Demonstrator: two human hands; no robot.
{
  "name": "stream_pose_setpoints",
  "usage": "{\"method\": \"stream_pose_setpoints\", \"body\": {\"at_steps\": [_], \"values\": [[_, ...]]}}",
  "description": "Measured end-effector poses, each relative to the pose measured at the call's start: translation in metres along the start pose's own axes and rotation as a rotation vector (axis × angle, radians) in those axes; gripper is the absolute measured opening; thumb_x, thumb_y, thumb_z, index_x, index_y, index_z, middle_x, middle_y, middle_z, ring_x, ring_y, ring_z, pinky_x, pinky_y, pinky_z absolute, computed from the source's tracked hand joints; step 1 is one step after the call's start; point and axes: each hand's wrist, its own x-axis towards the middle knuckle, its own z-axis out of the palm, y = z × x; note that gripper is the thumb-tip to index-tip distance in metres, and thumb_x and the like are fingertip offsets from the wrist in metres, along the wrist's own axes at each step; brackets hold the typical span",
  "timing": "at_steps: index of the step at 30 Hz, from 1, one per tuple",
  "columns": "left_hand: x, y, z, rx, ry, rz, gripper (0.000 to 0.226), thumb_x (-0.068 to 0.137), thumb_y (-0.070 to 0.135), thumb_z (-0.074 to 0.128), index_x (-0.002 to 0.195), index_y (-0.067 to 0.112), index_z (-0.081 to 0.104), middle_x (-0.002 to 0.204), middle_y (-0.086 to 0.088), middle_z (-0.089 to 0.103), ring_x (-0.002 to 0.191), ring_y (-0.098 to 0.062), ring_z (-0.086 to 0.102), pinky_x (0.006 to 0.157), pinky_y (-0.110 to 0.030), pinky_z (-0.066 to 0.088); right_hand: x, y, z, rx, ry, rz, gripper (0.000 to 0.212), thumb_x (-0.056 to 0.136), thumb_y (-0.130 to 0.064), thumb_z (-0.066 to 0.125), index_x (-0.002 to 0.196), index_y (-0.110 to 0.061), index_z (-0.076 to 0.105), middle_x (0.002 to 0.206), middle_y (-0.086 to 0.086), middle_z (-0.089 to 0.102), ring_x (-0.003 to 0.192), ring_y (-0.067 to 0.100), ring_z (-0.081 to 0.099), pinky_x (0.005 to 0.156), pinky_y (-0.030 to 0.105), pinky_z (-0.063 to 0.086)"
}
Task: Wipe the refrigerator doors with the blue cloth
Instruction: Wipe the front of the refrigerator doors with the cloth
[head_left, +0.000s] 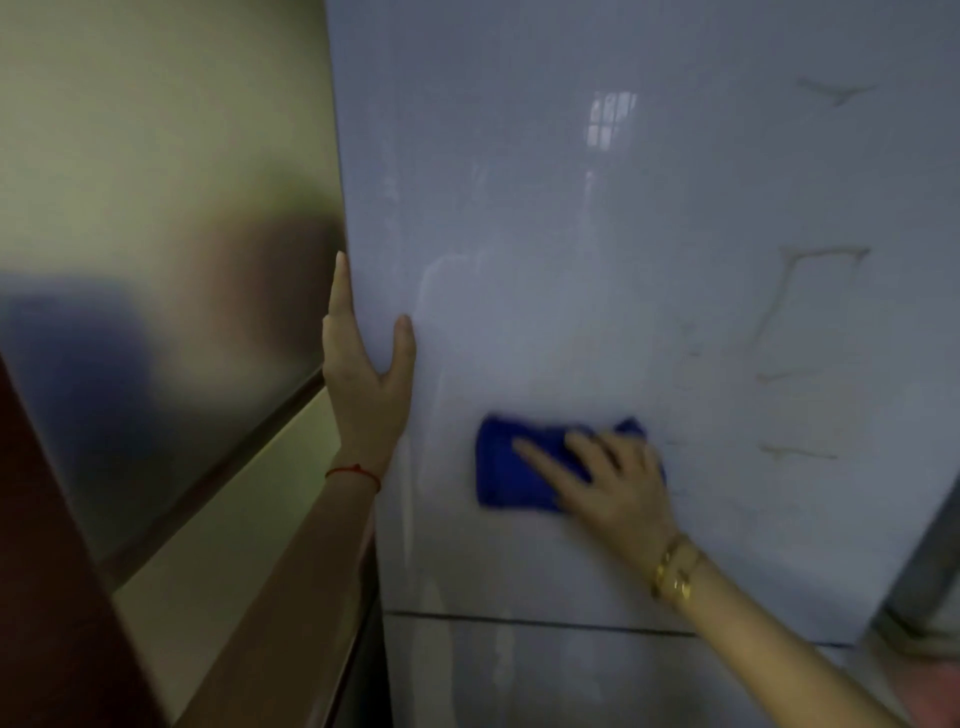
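Observation:
The grey-blue upper refrigerator door (597, 249) fills most of the view, streaked with wet marks. A folded blue cloth (511, 467) lies flat against its lower part. My right hand (608, 478) presses on the cloth with fingers spread, a gold bracelet on the wrist. My left hand (363, 374) grips the door's left edge, thumb on the front face and fingers along the side; a red string circles that wrist. A dark seam separates this door from the lower door (519, 675).
The refrigerator's shiny metallic side panel (171, 260) stands to the left, reflecting blurred shapes. A dark brown surface (52, 597) slants across the lower left corner. Faint brownish marks (800, 291) show on the door's right part.

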Motion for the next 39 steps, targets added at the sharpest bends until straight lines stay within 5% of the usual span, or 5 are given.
{"method": "stream_pose_setpoints", "body": {"at_steps": [11, 21, 27, 30, 39], "values": [[0.001, 0.001, -0.002, 0.022, 0.004, -0.007, 0.067, 0.097, 0.026, 0.056, 0.154, 0.011, 0.024, 0.127, 0.038, 0.038, 0.116, 0.025, 0.037, 0.102, -0.004, 0.032, -0.032, -0.009, 0.005, -0.075, 0.008, 0.209, 0.061, 0.073, -0.021, 0.081, 0.128, -0.03, 0.055, 0.11, 0.001, 0.05, 0.096, 0.024, 0.049, 0.081, 0.04, 0.04], [0.003, 0.001, -0.001, -0.016, 0.01, -0.046, 0.07, 0.094, 0.031, 0.058, 0.155, 0.018, 0.024, 0.129, 0.042, 0.036, 0.118, 0.023, 0.039, 0.099, -0.002, 0.035, 0.174, 0.068, 0.003, 0.102, 0.383, 0.687, 0.035, 0.097, -0.022, 0.06, 0.132, -0.016, 0.058, 0.122, 0.01, 0.059, 0.11, 0.023, 0.055, 0.097, 0.036, 0.044], [0.003, 0.0, -0.002, -0.08, 0.002, -0.061, 0.075, 0.09, 0.045, 0.055, 0.155, 0.026, 0.023, 0.137, 0.04, 0.035, 0.126, 0.016, 0.043, 0.102, -0.005, 0.039, 0.12, 0.067, -0.004, 0.113, 0.029, 0.199, 0.051, 0.094, -0.011, 0.058, 0.143, -0.021, 0.044, 0.144, 0.011, 0.048, 0.134, 0.027, 0.046, 0.114, 0.05, 0.034], [0.003, 0.001, -0.002, -0.085, -0.005, -0.073, 0.074, 0.091, 0.042, 0.056, 0.155, 0.028, 0.022, 0.146, 0.027, 0.037, 0.134, 0.0, 0.046, 0.108, -0.025, 0.044, 0.133, 0.099, -0.012, 0.066, -0.031, 0.053, 0.045, 0.1, -0.02, 0.053, 0.144, -0.024, 0.042, 0.148, 0.009, 0.042, 0.133, 0.025, 0.047, 0.11, 0.044, 0.037], [0.003, 0.004, -0.004, -0.059, -0.01, -0.069, 0.074, 0.09, 0.045, 0.054, 0.155, 0.027, 0.022, 0.151, 0.02, 0.036, 0.138, -0.007, 0.045, 0.112, -0.036, 0.044, 0.132, 0.06, 0.0, 0.06, 0.023, 0.264, 0.046, 0.097, -0.042, 0.056, 0.138, -0.022, 0.051, 0.143, 0.005, 0.051, 0.125, 0.024, 0.05, 0.105, 0.04, 0.042]]}}
